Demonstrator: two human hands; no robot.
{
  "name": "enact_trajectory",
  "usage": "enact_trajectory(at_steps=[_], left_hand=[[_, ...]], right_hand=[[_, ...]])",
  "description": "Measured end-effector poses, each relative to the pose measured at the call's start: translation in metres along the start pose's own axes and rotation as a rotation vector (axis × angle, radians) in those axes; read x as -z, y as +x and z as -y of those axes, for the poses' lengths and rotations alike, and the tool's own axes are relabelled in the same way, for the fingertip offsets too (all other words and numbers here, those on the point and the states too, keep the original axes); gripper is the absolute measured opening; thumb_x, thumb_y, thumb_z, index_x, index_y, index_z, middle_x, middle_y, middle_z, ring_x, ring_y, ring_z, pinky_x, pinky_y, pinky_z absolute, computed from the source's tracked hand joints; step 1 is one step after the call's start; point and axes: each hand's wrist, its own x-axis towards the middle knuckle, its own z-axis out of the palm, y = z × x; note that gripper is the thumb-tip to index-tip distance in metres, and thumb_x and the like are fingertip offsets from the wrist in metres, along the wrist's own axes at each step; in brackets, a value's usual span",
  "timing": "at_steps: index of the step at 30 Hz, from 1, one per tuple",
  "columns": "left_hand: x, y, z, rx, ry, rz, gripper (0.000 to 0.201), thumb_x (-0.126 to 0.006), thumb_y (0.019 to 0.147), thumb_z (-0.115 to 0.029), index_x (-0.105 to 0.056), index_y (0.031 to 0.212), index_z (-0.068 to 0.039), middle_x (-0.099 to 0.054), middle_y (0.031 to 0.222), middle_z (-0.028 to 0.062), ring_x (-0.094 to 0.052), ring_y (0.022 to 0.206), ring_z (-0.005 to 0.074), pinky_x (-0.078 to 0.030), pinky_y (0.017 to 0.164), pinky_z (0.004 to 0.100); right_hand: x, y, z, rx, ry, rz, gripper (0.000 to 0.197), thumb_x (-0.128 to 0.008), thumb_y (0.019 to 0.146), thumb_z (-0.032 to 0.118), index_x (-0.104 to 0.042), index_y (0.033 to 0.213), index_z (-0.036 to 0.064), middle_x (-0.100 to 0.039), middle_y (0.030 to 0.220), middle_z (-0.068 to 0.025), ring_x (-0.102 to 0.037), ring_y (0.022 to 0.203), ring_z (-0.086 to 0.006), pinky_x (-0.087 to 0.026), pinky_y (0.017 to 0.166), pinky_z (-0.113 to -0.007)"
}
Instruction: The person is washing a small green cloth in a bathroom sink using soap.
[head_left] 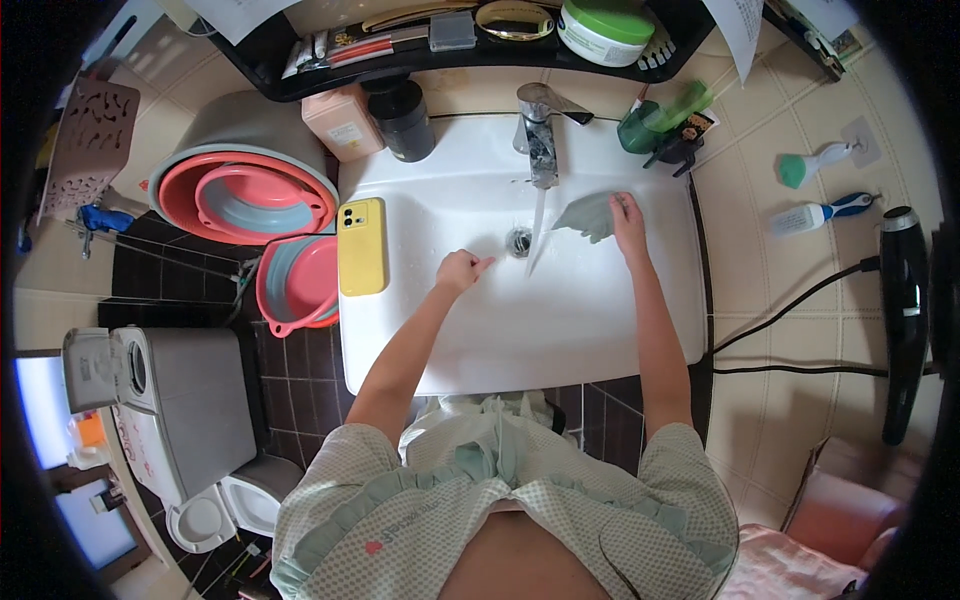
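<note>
Tap (540, 150) on, grey-green cloth (586, 216) in hand; we'd call it mid-rinse, can't tell how much is left. Cloth sits over the sink (520, 345), between water stream (536, 225) and right edge, nearer the back edge. Looks thin, limp, bunched, ragged-edged; soaked or not, unclear. Right hand (626, 222) grip clamped on its right end; left hand (461, 271) grip curled together, nothing visible in it.
</note>
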Motion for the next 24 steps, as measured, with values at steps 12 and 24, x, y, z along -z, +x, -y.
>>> enact_trajectory(at_steps=[12, 24], left_hand=[[0.019, 0.015, 0.024, 0.316, 0.466, -0.255, 0.024, -0.049, 0.078, -0.026, -0.063, 0.086, -0.008, -0.061, 0.087, 0.0111, -0.059, 0.083, 0.0254, -0.048, 0.068, 0.0369], [0.004, 0.041, -0.024, -0.055, -1.076, -0.057, 0.046, -0.042, 0.083, -0.045, -0.057, 0.087, -0.001, -0.059, 0.087, 0.0038, -0.055, 0.080, 0.0113, -0.046, 0.071, 0.0284]], right_hand=[[0.067, 0.020, -0.016, 0.050, 0.176, -0.395, 0.027, -0.047, 0.083, 0.025, -0.054, 0.087, -0.0013, -0.054, 0.080, -0.0077, -0.049, 0.075, -0.0146, -0.040, 0.068, -0.026], [0.049, -0.008, -0.025, -0.315, 0.602, 0.054, 0.029, -0.047, 0.082, 0.032, -0.053, 0.095, 0.0069, -0.055, 0.083, -0.0031, -0.053, 0.076, -0.0126, -0.043, 0.068, -0.026]])
